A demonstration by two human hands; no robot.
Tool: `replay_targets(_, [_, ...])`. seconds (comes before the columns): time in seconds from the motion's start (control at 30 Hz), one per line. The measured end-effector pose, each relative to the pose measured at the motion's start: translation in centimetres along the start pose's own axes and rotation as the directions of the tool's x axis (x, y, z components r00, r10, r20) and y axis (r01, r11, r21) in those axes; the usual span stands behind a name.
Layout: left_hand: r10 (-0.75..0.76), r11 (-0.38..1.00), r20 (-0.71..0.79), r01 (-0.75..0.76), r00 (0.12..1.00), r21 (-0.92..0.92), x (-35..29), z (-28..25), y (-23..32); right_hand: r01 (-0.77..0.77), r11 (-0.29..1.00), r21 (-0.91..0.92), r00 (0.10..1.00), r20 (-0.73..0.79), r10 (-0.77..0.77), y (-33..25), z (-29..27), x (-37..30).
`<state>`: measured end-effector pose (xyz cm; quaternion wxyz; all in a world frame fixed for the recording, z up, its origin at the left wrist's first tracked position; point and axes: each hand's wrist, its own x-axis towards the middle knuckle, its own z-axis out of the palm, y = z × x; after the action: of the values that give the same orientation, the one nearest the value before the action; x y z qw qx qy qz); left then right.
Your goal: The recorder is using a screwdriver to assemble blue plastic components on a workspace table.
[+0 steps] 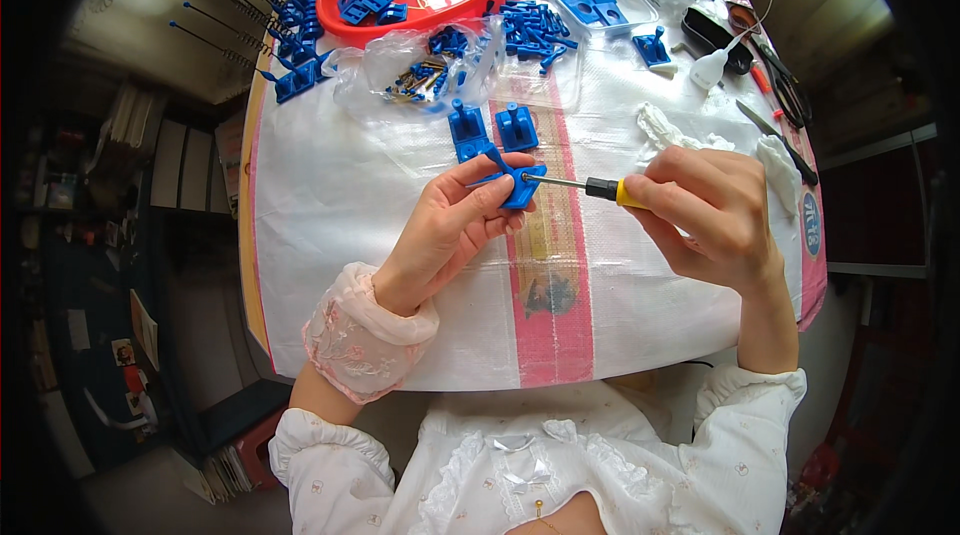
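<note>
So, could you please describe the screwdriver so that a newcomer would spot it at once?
Start at the white table cover and find the left hand holding a blue plastic piece above it. The screwdriver reaches from the right hand to that piece. Its yellow and black handle and thin metal shaft set it apart from the blue parts nearby.

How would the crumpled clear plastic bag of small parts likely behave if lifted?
The crumpled clear plastic bag would probably flop, its thin film being wrinkled. The small blue and brass-coloured parts inside look loose, so they may slide.
</note>
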<state>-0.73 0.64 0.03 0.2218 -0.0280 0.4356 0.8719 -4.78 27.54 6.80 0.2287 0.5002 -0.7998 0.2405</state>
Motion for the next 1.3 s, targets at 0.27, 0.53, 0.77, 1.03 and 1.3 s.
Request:
replay_targets(0.27, [0.049,0.985,-0.022,-0.045,0.999,0.164,0.1,0.2,-0.1,-0.202,0.963,0.181,0.974,0.143,0.177,0.5,0.1,-0.3])
replay_targets(0.53, [0.109,0.956,0.006,-0.106,0.994,0.272,0.2,-0.3,-0.5,-0.421,0.830,0.366,0.904,0.251,0.347,1.1,0.9,-0.6])
replay_targets(0.77, [0.146,0.918,-0.008,-0.133,0.989,0.373,0.2,-0.3,-0.6,-0.815,0.292,0.500,0.574,0.630,0.524,1.6,1.3,-0.5])
replay_targets(1.03, [0.135,0.935,-0.053,-0.109,0.989,0.338,0.3,-0.5,-0.5,-0.524,0.729,0.441,0.852,0.280,0.443,0.8,3.1,-0.8])
replay_targets(1.3, [0.127,0.945,-0.035,-0.110,0.991,0.307,0.3,-0.6,-0.5,-0.156,0.980,0.121,0.985,0.088,0.146,0.5,2.5,-0.8])
